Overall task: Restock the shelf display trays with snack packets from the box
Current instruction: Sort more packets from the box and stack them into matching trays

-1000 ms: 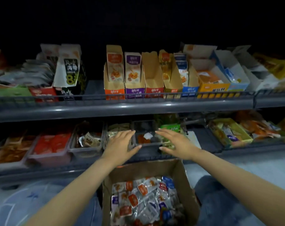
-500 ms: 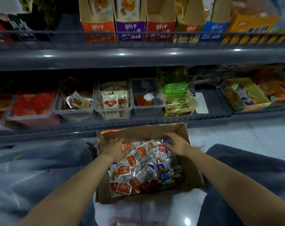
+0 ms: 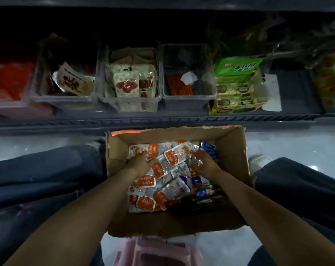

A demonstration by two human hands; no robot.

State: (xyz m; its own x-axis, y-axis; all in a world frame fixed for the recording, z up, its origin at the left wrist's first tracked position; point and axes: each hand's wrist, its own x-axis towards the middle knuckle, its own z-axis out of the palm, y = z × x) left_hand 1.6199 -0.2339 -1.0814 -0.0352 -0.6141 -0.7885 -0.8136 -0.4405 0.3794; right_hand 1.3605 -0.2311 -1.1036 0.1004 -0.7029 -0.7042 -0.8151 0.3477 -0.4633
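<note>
In box (image 3: 233,150), among snack packets (image 3: 170,158): right hand (image 3: 203,165) curled round clear-wrapped packets; left hand (image 3: 140,162) fingers buried in pile, grasp unclear. Best gather one-colour handful, lift level, fill near-empty tray (image 3: 189,96) on shelf (image 3: 162,120). Labels orange, purple, blue; characters blurred, unreadable, green carton (image 3: 237,67) likewise

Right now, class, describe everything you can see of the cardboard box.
The cardboard box is brown, open-topped, with ragged edges and an orange strip on its far rim. It lies before the shelf, between the person's legs. Inside lie heaped snack packets, mostly orange-labelled, some blue and purple. The left hand and right hand reach in among them.
</note>
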